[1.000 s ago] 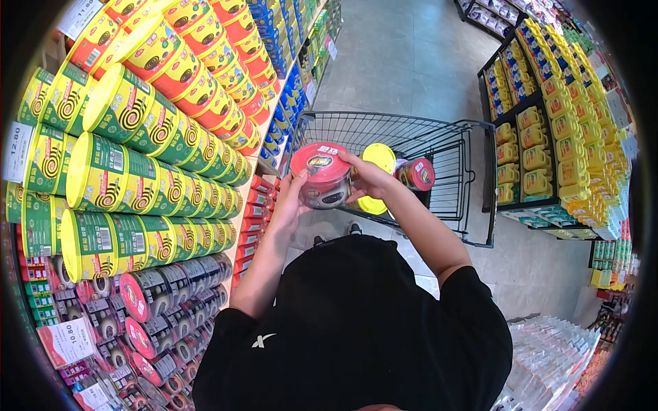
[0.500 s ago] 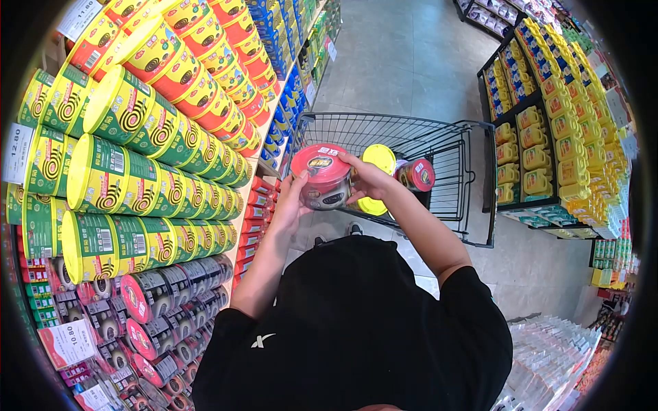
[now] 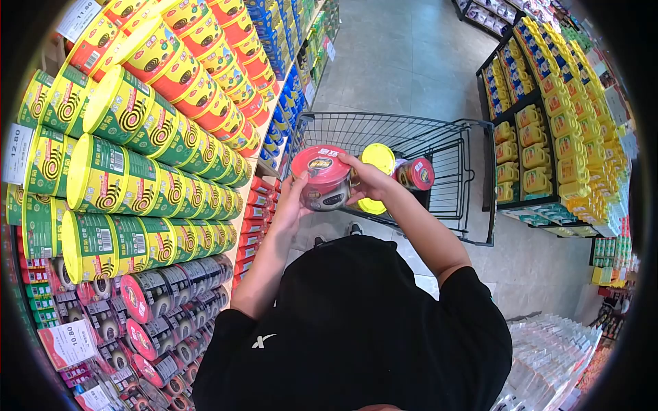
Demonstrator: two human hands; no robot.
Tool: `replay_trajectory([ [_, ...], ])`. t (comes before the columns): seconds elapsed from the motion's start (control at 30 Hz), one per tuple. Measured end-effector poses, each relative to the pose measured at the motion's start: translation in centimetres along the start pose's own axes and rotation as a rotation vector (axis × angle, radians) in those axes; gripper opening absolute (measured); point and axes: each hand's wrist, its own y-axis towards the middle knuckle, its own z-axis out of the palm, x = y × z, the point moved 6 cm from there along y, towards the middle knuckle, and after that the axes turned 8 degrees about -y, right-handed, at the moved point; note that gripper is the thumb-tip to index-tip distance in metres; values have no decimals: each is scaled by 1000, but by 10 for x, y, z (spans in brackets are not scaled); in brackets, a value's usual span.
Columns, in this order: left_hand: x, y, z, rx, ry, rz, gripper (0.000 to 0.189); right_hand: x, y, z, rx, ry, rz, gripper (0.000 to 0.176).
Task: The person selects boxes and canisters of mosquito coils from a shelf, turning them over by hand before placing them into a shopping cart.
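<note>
A round tub with a red lid and a dark, clear-sided body is held between both hands, above the near left part of a wire shopping cart. My left hand wraps its left side, and my right hand grips its right side with the thumb near the lid. Inside the cart, right of my right hand, lies another red-lidded tub. Yellow-lidded tubs are beside it, partly hidden by my right hand and forearm.
Shelves at the left hold stacked green-and-yellow tubs, red-and-yellow tubs and red-lidded tubs. A rack of yellow bottles stands at the right. Clear plastic goods are at the lower right.
</note>
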Motion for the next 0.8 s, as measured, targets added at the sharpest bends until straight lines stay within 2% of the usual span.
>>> replay_trajectory([
  [0.37, 3, -2, 1, 43, -61, -7, 55, -6, 1, -1, -34, -3, 32, 86],
  [0.43, 1, 0, -2, 87, -118, 25, 59, -7, 4, 1, 98, -21, -63, 84],
  [0.47, 5, 6, -13, 123, -70, 49, 61, -8, 3, 0, 62, -27, -56, 82],
  [0.5, 4, 0, -12, -29, -130, 82, 63, 1, -10, 7, 58, -12, -71, 82],
  [0.57, 14, 7, -24, -46, -94, 111, 68, 5, -17, 12, 90, 11, -108, 76],
  [0.67, 8, -3, -23, -48, -81, 112, 62, 8, -22, 17, 113, 1, -172, 73],
  [0.8, 10, 0, -34, -30, -69, 151, 66, 17, -28, 27, 114, -57, -218, 69],
])
